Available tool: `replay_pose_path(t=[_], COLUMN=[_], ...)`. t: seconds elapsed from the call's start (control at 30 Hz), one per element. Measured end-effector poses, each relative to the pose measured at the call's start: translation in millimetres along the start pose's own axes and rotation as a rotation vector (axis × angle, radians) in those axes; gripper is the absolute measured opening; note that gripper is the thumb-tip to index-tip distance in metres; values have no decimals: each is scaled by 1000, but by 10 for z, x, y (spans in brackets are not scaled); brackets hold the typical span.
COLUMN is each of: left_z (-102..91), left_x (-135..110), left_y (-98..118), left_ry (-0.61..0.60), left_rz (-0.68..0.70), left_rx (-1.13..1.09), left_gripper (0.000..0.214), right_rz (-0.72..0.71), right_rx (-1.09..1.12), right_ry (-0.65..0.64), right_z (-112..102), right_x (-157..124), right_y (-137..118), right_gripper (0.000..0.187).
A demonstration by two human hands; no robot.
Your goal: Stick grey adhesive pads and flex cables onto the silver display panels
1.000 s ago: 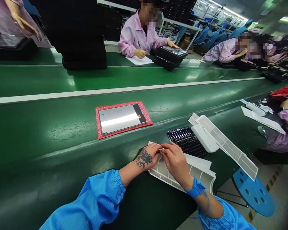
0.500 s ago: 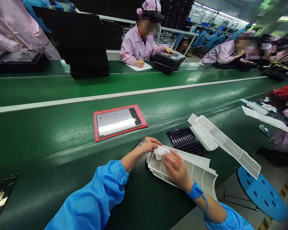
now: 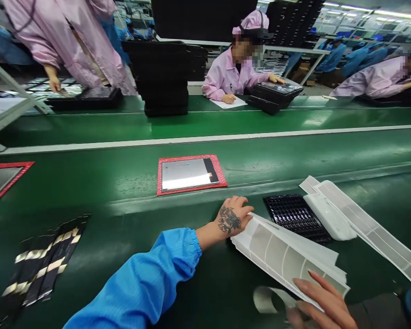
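My left hand [image 3: 233, 217], tattooed on its back, rests on the near-left end of a stack of white sticker sheets [image 3: 284, 253] on the green bench, fingers curled over the stack's edge. My right hand [image 3: 324, 304] is low at the frame's bottom, fingers stretched under the stack's right end, next to a curled white strip of backing paper [image 3: 265, 298]. A silver panel on a red mat [image 3: 190, 174] lies on the belt just beyond my left hand. A black tray of small parts [image 3: 296, 215] sits right of my left hand.
Long white strips [image 3: 366, 226] lie at the right. Black and gold strips [image 3: 43, 265] are spread at the near left. A second red mat [image 3: 2, 179] sits at the left edge. People in pink coats work across the belt beside stacks of black trays [image 3: 164, 75].
The view has swung left. My right hand has left the top of the stack and dropped to its lower right end. A curled strip now lies beside it. My left hand stays on the stack.
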State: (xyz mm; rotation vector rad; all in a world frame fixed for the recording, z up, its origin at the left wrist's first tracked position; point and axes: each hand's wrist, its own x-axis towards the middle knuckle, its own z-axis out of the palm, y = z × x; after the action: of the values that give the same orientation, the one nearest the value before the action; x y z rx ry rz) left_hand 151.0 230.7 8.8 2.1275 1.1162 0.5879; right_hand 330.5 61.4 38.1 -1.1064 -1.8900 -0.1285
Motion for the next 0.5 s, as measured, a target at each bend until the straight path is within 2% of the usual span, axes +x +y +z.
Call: replay_pose_path(t=[0.07, 0.13, 0.23, 0.3, 0.33, 0.4, 0.5], left_z=[-351, -826, -1558, -1901, -2006, -2087, -2024], left_x=[12, -10, -166, -320, -390, -481, -477], left_y=[-187, -471, -927, -1163, -1253, -1382, -1500], left_ry=[40, 107, 233, 272, 267, 236, 212], left_rz=[-64, -226, -537, -750, -843, -981, -1080], left_rx=[156, 246, 343, 374, 372, 343, 277], left_gripper=[26, 28, 29, 34, 36, 37, 35], right_rz=[-132, -229, -206, -165, -146, -133, -148], right_rx=[-19, -13, 56, 108, 125, 151, 194], right_ry=[-7, 0, 40, 51, 44, 39, 54], right_z=[140, 275, 455, 573, 632, 740, 857], right_x=[126, 221, 270, 271, 272, 286, 313], right_y=[-49, -104, -172, -206, -222, -261, -342], right_gripper=[19, 15, 14, 18, 22, 25, 20])
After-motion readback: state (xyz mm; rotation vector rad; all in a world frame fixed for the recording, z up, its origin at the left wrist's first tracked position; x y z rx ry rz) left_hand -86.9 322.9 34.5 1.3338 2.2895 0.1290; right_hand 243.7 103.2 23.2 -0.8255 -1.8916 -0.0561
